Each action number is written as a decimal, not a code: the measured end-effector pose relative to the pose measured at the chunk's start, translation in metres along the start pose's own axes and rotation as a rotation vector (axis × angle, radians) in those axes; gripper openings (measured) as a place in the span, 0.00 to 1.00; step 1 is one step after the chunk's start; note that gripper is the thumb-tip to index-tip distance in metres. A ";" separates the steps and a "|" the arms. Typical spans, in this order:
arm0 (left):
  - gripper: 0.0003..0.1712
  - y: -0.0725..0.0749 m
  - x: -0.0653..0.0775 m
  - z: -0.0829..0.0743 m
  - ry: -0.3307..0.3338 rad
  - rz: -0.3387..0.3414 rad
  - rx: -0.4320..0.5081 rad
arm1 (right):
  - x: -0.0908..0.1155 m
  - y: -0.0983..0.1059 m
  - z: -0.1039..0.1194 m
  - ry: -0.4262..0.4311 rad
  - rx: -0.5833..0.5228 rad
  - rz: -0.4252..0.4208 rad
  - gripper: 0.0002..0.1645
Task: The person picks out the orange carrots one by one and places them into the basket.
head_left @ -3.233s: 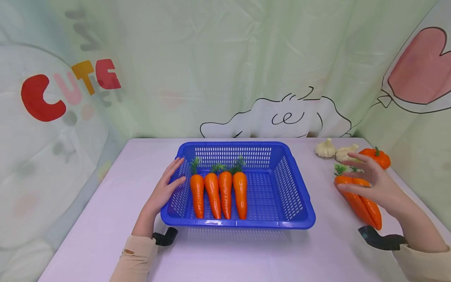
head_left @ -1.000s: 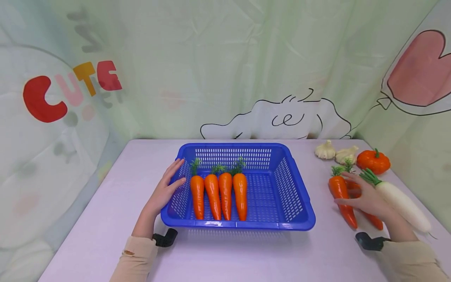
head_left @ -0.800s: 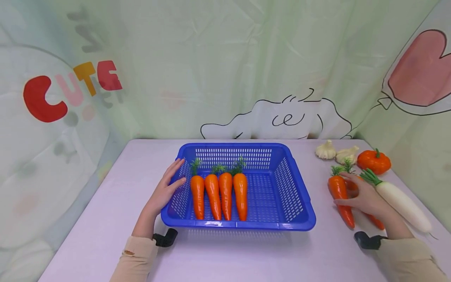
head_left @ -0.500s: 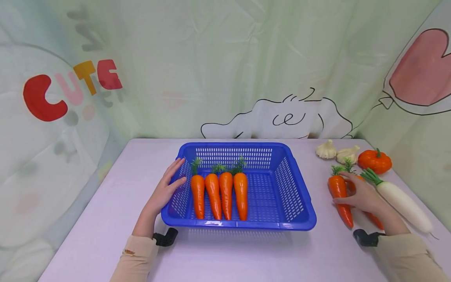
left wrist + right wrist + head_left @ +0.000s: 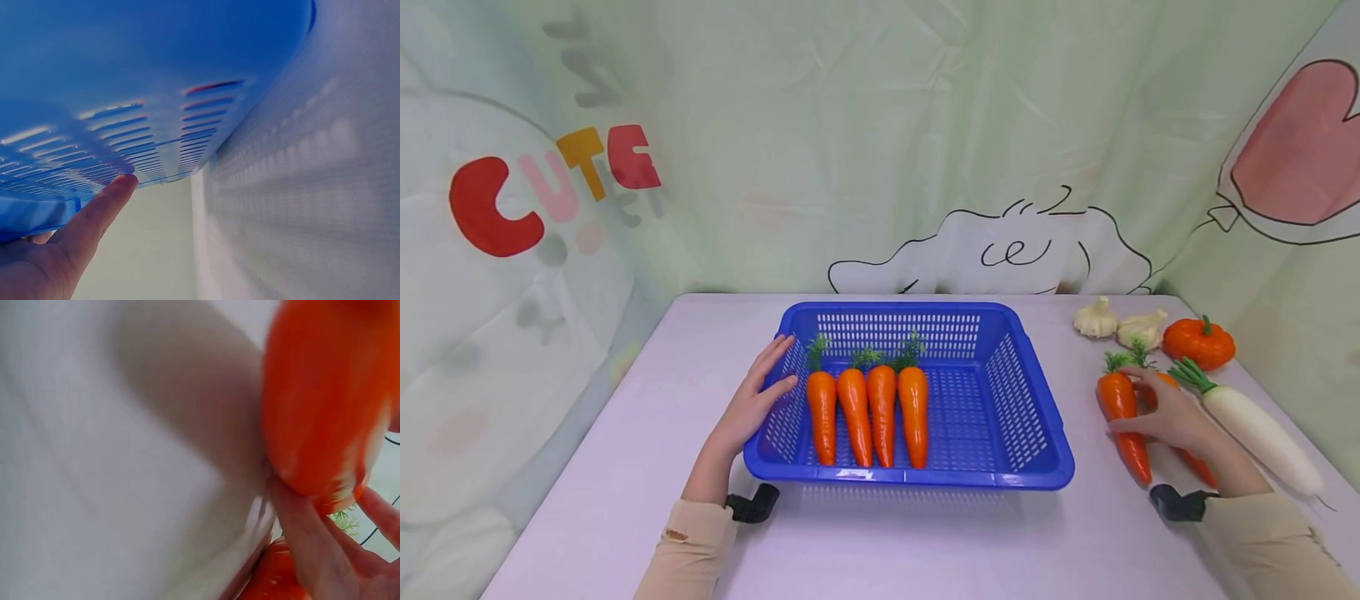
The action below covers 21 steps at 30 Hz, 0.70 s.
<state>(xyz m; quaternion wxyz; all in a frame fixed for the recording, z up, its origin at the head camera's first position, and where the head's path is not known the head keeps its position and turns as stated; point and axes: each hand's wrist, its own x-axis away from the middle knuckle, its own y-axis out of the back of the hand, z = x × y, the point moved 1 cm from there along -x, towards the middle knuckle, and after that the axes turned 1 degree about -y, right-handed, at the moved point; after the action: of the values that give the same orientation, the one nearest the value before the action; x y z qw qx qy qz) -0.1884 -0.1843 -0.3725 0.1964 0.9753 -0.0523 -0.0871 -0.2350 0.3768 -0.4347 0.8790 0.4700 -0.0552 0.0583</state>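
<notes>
In the head view my left hand rests at the left rim of a blue plastic basket, thumb and fingers extended. One finger touches the slotted outer wall in the left wrist view. Four-sided and shallow, the basket holds several orange carrots with green tops, lying side by side. On the right, my right hand pinches a carrot between thumb and fingers; its body fills much of the right wrist view. Another carrot lies partly hidden beneath that hand.
Right of the right hand lies a white radish with green stalks. Behind are two garlic bulbs, one garlic bulb left of the other garlic bulb, and an orange pumpkin. A printed curtain hangs behind the table.
My right hand has come down from above the two carrots and taken hold of the left one, which has shifted left, apart from the other. The left hand has stayed at the basket.
</notes>
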 end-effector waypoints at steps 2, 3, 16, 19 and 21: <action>0.32 0.000 -0.001 0.000 -0.001 0.000 -0.002 | 0.008 0.005 0.015 -0.010 -0.046 0.011 0.61; 0.32 0.000 -0.001 0.000 -0.002 -0.001 -0.003 | 0.012 0.007 0.022 -0.012 -0.075 0.023 0.60; 0.32 0.001 0.000 -0.005 0.009 0.003 -0.002 | 0.032 0.029 0.068 0.062 -0.316 0.047 0.54; 0.32 0.001 0.005 -0.018 0.025 0.011 0.014 | 0.038 0.033 0.079 0.072 -0.317 0.042 0.53; 0.32 0.001 0.008 -0.027 0.031 0.017 0.022 | 0.041 0.036 0.087 0.082 -0.318 0.038 0.53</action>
<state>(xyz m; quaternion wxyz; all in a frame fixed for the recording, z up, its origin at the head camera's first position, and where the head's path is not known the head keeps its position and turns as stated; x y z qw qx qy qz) -0.1755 -0.1759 -0.3485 0.1873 0.9781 -0.0586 -0.0696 -0.2033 0.3266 -0.3509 0.9425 0.3211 -0.0367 0.0844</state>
